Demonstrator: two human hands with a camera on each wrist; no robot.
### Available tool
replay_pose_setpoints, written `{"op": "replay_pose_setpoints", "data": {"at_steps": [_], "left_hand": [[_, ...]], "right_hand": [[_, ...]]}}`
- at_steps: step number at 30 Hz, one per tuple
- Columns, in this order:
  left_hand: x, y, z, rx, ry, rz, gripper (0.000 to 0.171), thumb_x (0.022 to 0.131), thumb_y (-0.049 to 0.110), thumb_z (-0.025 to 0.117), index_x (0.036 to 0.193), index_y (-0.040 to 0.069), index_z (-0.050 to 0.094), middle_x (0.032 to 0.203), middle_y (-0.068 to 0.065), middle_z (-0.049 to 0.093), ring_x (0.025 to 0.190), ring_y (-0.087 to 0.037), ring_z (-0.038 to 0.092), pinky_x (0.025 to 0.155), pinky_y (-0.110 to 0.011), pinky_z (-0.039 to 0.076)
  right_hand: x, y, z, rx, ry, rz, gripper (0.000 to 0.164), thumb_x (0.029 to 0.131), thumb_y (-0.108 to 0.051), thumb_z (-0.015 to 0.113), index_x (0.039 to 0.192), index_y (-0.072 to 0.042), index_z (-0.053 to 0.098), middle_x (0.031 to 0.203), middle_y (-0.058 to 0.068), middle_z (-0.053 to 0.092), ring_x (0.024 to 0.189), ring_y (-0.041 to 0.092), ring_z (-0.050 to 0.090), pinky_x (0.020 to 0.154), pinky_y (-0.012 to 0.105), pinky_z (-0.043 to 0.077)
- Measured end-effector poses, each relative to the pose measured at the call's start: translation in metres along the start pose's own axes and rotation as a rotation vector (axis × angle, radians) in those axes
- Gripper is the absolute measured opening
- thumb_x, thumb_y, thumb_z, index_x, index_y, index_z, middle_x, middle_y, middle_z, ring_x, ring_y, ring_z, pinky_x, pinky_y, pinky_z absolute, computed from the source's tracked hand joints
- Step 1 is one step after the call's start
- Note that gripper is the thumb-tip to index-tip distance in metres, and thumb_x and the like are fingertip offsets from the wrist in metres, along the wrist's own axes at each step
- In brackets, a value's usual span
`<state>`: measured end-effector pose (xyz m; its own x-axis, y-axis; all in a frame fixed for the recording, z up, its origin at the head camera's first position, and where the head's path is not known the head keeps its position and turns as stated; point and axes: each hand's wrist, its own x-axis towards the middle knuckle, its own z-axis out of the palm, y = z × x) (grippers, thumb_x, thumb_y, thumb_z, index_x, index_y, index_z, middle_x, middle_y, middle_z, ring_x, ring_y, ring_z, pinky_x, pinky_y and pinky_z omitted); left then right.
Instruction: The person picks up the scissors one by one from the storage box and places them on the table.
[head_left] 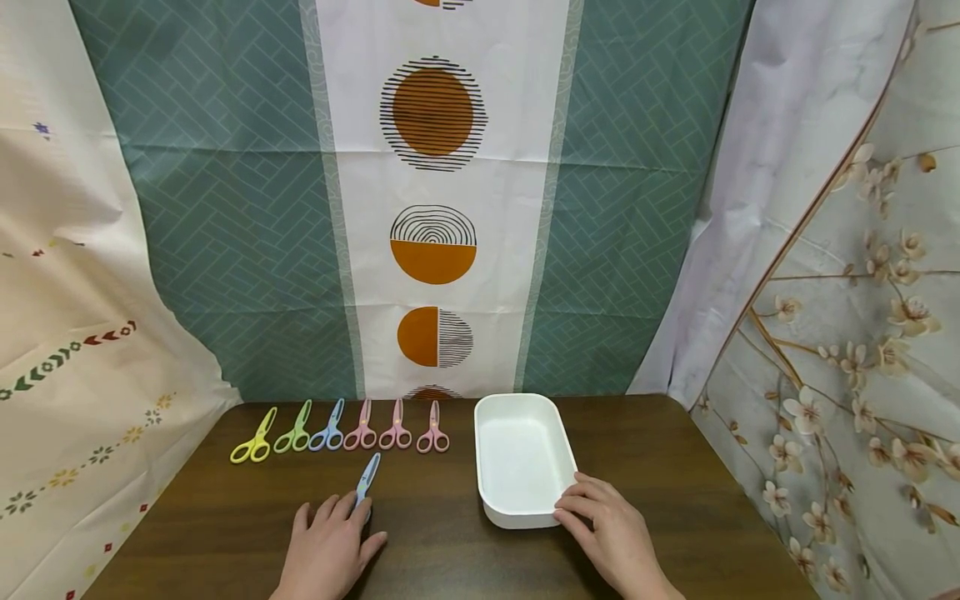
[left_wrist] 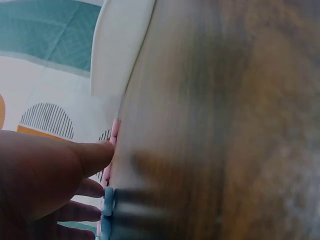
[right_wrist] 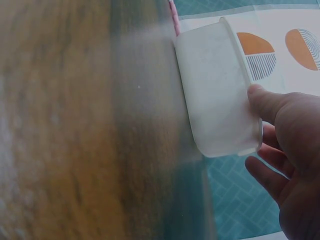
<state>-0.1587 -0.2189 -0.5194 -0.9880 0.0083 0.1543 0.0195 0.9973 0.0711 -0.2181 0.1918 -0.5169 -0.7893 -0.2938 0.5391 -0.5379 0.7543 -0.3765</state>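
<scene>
A small pair of blue scissors (head_left: 367, 477) lies on the table, blades pointing away. My left hand (head_left: 328, 546) reaches over its handles, which the fingers largely hide; thumb and fingers are spread apart. In the left wrist view the blue handles (left_wrist: 107, 212) show beside the fingertips. To the right stands a white rectangular container (head_left: 523, 518) with rounded corners and nothing inside. My right hand (head_left: 611, 529) holds its near right corner, thumb on the near wall and fingers along the right side, as the right wrist view of the container (right_wrist: 215, 90) also shows.
Along the back of the dark wooden table (head_left: 420, 567) lies a row of scissors: yellow (head_left: 258, 442), green (head_left: 297, 432), blue (head_left: 330, 429) and several pink ones (head_left: 396, 427). A patterned curtain (head_left: 442, 183) hangs behind the table's far edge, with floral cloth (head_left: 847, 375) at the right.
</scene>
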Motion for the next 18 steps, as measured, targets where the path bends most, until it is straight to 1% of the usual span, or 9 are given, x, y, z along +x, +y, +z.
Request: {"op": "replay_pose_setpoints", "data": {"at_steps": [4,10,14,18], "left_hand": [[-0.002,0.0,-0.001,0.003,-0.024,0.0,0.06,0.099,0.061,0.074,0.138,0.015,0.075,0.14,-0.017,0.069,0.132,-0.046,0.062,0.107,-0.084,0.035],[-0.003,0.0,-0.002,-0.003,-0.048,0.006,0.064,0.1,0.063,0.072,0.14,0.013,0.074,0.142,-0.019,0.068,0.13,-0.044,0.064,0.108,-0.086,0.033],[-0.003,-0.003,-0.002,-0.007,-0.073,-0.012,0.067,0.101,0.064,0.071,0.142,0.011,0.072,0.145,-0.02,0.067,0.133,-0.045,0.062,0.109,-0.086,0.031],[-0.004,-0.01,-0.002,-0.009,-0.087,-0.031,0.068,0.101,0.064,0.069,0.143,0.011,0.071,0.147,-0.021,0.066,0.135,-0.044,0.061,0.109,-0.087,0.03]], "right_hand": [[0.0,0.0,0.0,0.001,-0.009,0.016,0.019,0.088,-0.027,0.095,0.092,-0.039,0.082,0.11,-0.027,0.072,0.135,0.013,0.065,0.098,0.047,0.061],[0.0,0.0,0.001,0.001,-0.02,0.038,0.018,0.088,-0.027,0.096,0.093,-0.038,0.082,0.111,-0.026,0.072,0.136,0.012,0.065,0.099,0.047,0.061],[0.0,0.0,0.001,0.002,-0.013,0.034,0.018,0.088,-0.027,0.096,0.093,-0.038,0.083,0.111,-0.027,0.073,0.135,0.012,0.065,0.099,0.047,0.062],[0.0,0.001,0.001,0.005,-0.008,0.027,0.018,0.088,-0.027,0.096,0.093,-0.038,0.083,0.111,-0.027,0.073,0.135,0.013,0.065,0.098,0.047,0.062]]}}
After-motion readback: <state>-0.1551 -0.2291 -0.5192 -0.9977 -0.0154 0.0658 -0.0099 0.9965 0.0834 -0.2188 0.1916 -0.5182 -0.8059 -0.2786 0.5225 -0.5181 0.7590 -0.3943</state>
